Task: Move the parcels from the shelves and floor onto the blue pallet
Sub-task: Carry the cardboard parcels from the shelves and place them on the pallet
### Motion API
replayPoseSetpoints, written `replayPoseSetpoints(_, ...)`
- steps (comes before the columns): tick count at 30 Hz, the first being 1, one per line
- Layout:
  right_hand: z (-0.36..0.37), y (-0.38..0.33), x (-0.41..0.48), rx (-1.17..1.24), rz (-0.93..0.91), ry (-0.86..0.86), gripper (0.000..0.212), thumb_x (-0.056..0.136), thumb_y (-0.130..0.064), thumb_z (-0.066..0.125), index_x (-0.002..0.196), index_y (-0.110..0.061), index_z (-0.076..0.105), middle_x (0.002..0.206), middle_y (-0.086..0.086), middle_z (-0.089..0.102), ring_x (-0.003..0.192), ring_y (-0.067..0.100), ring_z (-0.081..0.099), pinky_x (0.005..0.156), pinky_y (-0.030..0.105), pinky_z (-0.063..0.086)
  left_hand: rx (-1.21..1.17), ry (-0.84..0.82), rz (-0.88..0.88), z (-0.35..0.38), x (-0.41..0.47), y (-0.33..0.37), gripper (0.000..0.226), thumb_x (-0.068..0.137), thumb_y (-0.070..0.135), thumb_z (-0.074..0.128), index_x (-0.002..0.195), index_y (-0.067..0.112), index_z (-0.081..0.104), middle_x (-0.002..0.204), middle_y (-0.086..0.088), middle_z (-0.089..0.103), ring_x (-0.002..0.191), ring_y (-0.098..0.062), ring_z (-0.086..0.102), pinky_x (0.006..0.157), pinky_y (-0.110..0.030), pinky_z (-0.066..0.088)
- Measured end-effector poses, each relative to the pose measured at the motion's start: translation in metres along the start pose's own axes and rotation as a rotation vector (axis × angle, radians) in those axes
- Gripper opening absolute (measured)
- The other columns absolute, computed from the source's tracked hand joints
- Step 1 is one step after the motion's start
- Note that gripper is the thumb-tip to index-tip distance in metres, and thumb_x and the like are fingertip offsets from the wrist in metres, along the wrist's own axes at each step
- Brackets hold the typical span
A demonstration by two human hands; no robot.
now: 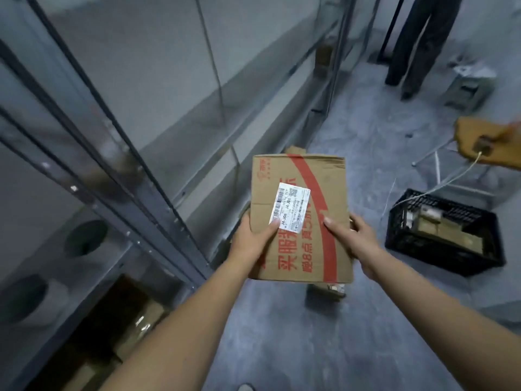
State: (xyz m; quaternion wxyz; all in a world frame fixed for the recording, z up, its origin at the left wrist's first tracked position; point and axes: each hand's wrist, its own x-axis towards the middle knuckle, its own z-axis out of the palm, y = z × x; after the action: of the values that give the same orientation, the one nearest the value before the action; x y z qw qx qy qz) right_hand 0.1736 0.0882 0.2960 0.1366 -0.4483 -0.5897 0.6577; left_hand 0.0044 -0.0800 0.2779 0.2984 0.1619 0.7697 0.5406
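Parcel [310, 218], a flat brown carton with red print and a white label [290, 206], is held in the air between my two hands above the grey floor [352, 334]. My left hand [251, 241] grasps the near left edge, its thumb on top touching the label's corner. My right hand [355, 238] grasps the near right edge, thumb on top, fingers wrapped round the side.

- Left of the grip: grey metal shelving [141, 176], with brown boxes [138, 317] on its lowest level.
- Directly below the grip: a small carton [324, 296] on the floor.
- Right of the grip: a black crate [423, 249] holding packages.
- Beyond the grip, far right: a person's dark trouser legs [414, 46].
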Motion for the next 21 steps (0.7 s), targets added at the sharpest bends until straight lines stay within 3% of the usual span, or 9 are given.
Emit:
replayPoseSetpoints(2, -0.015, -0.035, -0.023, 0.015, -0.058, -0.003, 0.086, 0.06, -0.053, 0.084, 0.136, -0.033, 0.049, 0.116, -0.008, 0.067, 0.087, 0.012, 0.073, 0.058, 0.025, 0.056, -0.008, 0.009, 0.047, -0.005, -0.026, 0.042, 0.059, 0.073, 0.057, 0.076, 0.124, 0.041, 0.053, 0.107, 0.018, 0.069, 0.098, -0.001, 0.066, 0.09, -0.036, 0.055)
replayPoseSetpoints(6, -0.039, -0.081, -0.059, 0.019, -0.184, -0.048, 0.079, 0.068, -0.05, 0.083, 0.137, -0.04, 0.046, 0.106, -0.01, 0.066, 0.076, 0.006, 0.073, 0.053, 0.021, 0.054, -0.071, 0.074, 0.077, -0.007, -0.08, 0.092, 0.066, 0.079, 0.048, 0.076, 0.137, 0.034, 0.048, 0.117, 0.007, 0.068, 0.106, -0.016, 0.066, 0.095, -0.046, 0.053)
replayPoseSetpoints(9, -0.046, -0.096, -0.077, -0.002, -0.242, -0.125, 0.072, 0.07, -0.048, 0.082, 0.134, -0.034, 0.052, 0.103, -0.007, 0.069, 0.074, 0.005, 0.073, 0.051, 0.016, 0.053, -0.118, 0.182, 0.065, -0.005, -0.123, 0.108, 0.066, 0.082, 0.043, 0.075, 0.14, 0.031, 0.045, 0.12, 0.003, 0.067, 0.106, -0.017, 0.065, 0.094, -0.045, 0.054)
replayPoseSetpoints(12, -0.04, -0.094, -0.099, -0.046, -0.25, -0.21, 0.089, 0.059, -0.06, 0.083, 0.137, -0.033, 0.051, 0.116, 0.002, 0.066, 0.091, 0.017, 0.072, 0.072, 0.031, 0.059, -0.162, 0.308, 0.046, -0.007, -0.169, 0.101, 0.062, 0.084, 0.04, 0.074, 0.138, 0.031, 0.046, 0.118, 0.003, 0.067, 0.1, -0.013, 0.066, 0.084, -0.033, 0.055)
replayPoseSetpoints(14, -0.027, -0.084, -0.113, -0.064, -0.236, -0.316, 0.095, 0.052, -0.063, 0.084, 0.136, -0.032, 0.052, 0.115, 0.006, 0.068, 0.092, 0.023, 0.072, 0.081, 0.042, 0.059, -0.185, 0.386, 0.008, -0.014, -0.199, 0.086, 0.059, 0.084, 0.039, 0.074, 0.136, 0.031, 0.047, 0.115, 0.004, 0.068, 0.099, -0.012, 0.066, 0.081, -0.031, 0.055)
replayPoseSetpoints(16, -0.008, -0.072, -0.127, -0.118, -0.213, -0.411, 0.092, 0.055, -0.063, 0.084, 0.136, -0.032, 0.051, 0.113, 0.006, 0.069, 0.092, 0.024, 0.073, 0.082, 0.046, 0.059, -0.196, 0.473, -0.011, -0.026, -0.228, 0.069, 0.052, 0.084, 0.039, 0.073, 0.13, 0.035, 0.05, 0.11, 0.009, 0.068, 0.094, -0.006, 0.065, 0.073, -0.025, 0.052)
replayPoseSetpoints(18, 0.018, -0.061, -0.145, -0.183, -0.222, -0.478, 0.083, 0.063, -0.06, 0.081, 0.136, -0.034, 0.051, 0.111, 0.001, 0.069, 0.091, 0.021, 0.072, 0.075, 0.041, 0.06, -0.181, 0.566, -0.029, -0.045, -0.261, 0.054, 0.045, 0.085, 0.04, 0.072, 0.124, 0.039, 0.05, 0.102, 0.016, 0.066, 0.088, 0.001, 0.061, 0.066, -0.02, 0.047)
replayPoseSetpoints(21, 0.066, -0.051, -0.179, -0.274, -0.238, -0.586, 0.078, 0.073, -0.055, 0.076, 0.14, -0.032, 0.046, 0.117, 0.001, 0.065, 0.096, 0.021, 0.068, 0.076, 0.04, 0.058, -0.193, 0.674, -0.071, -0.081, -0.31, 0.031, 0.054, 0.084, 0.043, 0.072, 0.132, 0.035, 0.049, 0.113, 0.01, 0.067, 0.099, -0.01, 0.064, 0.083, -0.035, 0.055)
